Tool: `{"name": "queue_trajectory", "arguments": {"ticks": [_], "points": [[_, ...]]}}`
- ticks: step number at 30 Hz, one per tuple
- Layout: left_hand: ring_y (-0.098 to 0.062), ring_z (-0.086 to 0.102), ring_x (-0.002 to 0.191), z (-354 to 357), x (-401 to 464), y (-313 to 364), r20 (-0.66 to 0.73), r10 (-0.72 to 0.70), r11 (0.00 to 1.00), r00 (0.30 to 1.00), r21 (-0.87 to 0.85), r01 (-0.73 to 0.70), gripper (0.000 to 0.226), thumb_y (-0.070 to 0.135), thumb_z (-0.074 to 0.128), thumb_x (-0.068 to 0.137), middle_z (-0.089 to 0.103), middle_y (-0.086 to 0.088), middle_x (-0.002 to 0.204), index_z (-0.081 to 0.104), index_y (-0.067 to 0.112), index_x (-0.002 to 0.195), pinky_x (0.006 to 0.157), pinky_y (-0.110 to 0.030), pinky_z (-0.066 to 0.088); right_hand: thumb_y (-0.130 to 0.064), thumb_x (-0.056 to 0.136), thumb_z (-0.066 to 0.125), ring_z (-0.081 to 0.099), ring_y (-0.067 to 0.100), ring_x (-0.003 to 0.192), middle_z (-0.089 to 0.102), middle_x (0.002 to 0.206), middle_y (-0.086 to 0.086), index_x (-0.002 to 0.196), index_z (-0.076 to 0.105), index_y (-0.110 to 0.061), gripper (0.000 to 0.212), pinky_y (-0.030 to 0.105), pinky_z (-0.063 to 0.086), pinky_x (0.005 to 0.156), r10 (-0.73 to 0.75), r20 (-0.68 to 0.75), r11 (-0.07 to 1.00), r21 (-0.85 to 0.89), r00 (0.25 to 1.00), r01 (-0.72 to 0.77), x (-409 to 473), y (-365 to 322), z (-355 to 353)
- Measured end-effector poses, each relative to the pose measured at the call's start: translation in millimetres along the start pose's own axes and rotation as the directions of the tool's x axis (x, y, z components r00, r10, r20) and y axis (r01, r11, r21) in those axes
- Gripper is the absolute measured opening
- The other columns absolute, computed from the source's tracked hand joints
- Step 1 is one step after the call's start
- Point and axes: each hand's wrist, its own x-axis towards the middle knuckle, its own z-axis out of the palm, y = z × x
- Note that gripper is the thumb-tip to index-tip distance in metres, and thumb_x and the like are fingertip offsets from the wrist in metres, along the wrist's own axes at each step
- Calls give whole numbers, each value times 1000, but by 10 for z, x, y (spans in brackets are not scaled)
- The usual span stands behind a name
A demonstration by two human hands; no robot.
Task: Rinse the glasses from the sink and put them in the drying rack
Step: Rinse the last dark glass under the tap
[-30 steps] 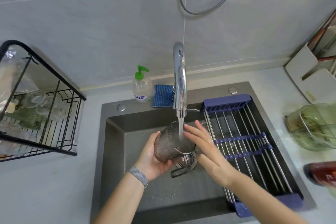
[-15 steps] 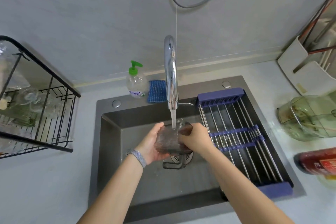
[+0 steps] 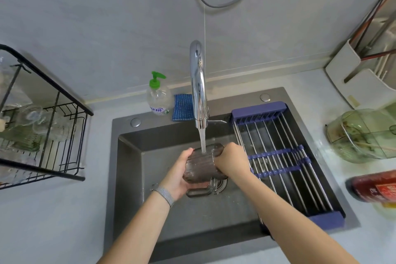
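Observation:
A ribbed smoky glass mug point(image 3: 201, 166) lies tilted over the dark sink point(image 3: 137, 156), under running water from the chrome tap point(image 3: 198, 83). My left hand point(image 3: 179, 177) cups its left side and base. My right hand point(image 3: 232, 162) grips its right side near the rim. The mug's handle point(image 3: 198, 192) hangs below it. The black wire drying rack point(image 3: 53, 135) stands on the counter at the left with several clear glasses point(image 3: 37, 121) inside.
A roll-up rack with blue ends point(image 3: 280, 156) covers the sink's right part. A soap bottle point(image 3: 157, 96) and blue sponge point(image 3: 183, 107) sit behind the sink. At right are a green lidded container point(image 3: 362, 135), a red bottle point(image 3: 377, 188) and a white holder point(image 3: 364, 75).
My right hand went from open fingers at the mug's rim to a closed grip on its right side. The mug stays under the stream.

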Motion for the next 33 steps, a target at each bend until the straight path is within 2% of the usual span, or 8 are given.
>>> {"name": "queue_trajectory", "arguments": {"ticks": [4, 9, 14, 19, 24, 26, 29, 33], "points": [[-22, 66, 58, -44, 72, 78, -5, 2, 995, 1000, -103, -3, 44, 47, 51, 93, 70, -10, 79, 68, 7, 97, 53, -28, 50, -10, 81, 70, 65, 20, 81, 69, 78, -2, 77, 65, -20, 12, 23, 55, 69, -132, 141, 972, 213, 981, 101, 58, -38, -42], [-26, 67, 67, 27, 59, -92, 43, -31, 986, 999, -160, 38, 44, 46, 48, 93, 72, -13, 84, 74, 11, 91, 61, -30, 52, -12, 77, 68, 57, 19, 65, 54, 57, -8, 51, 48, -22, 34, 23, 44, 60, -156, -3, 987, -43, 988, 156, 100, -97, -85], [-27, 68, 72, -125, 32, -127, 72, 11, 974, 997, -225, 5, 48, 43, 44, 95, 71, -17, 89, 77, 7, 90, 66, -33, 54, -6, 81, 66, 67, 19, 90, 73, 96, -2, 97, 70, -19, 21, 30, 56, 80, -261, 257, 965, 86, 931, 247, 96, 52, -67], [-30, 68, 78, -41, -6, -235, 35, -6, 963, 999, -269, 15, 45, 45, 54, 87, 72, -17, 93, 77, 7, 95, 86, -44, 51, -29, 84, 72, 67, 21, 83, 72, 81, -3, 82, 71, -21, 8, 30, 54, 73, -173, -59, 973, 144, 983, 180, -50, 174, 118], [-35, 61, 101, -108, -123, -210, 86, -6, 910, 996, -413, 41, 53, 46, 49, 90, 66, -22, 116, 70, 4, 114, 76, -41, 56, -45, 91, 54, 65, 21, 113, 70, 119, 5, 121, 65, -22, 39, 37, 49, 101, -175, 274, 571, 811, 946, -129, -311, 265, 147], [-37, 59, 113, -73, -181, -192, 116, 10, 909, 993, -415, 39, 56, 43, 45, 93, 61, -23, 129, 60, 3, 129, 87, -49, 54, -29, 89, 63, 60, 14, 121, 61, 133, 0, 139, 45, -28, 53, 32, 47, 101, -373, 294, 572, 819, 880, -31, -442, 300, 138], [-35, 69, 97, 46, -264, -214, 134, 51, 937, 990, -349, -1, 50, 39, 39, 98, 68, -23, 110, 72, 3, 108, 84, -47, 57, 15, 71, 75, 62, 5, 115, 46, 139, -2, 149, 12, -23, 107, 26, 53, 89, -543, 315, 624, 771, 778, 123, -515, 415, 214], [-25, 68, 108, 71, -426, -232, 67, 76, 997, 995, -5, -76, 69, 62, 24, 96, 68, -14, 121, 68, 14, 118, 92, -38, 55, 3, 49, 94, 66, 19, 111, 67, 120, 11, 138, 40, -3, 104, 28, 53, 88, -491, 219, 686, 694, 843, 219, -491, 477, 237]]}}
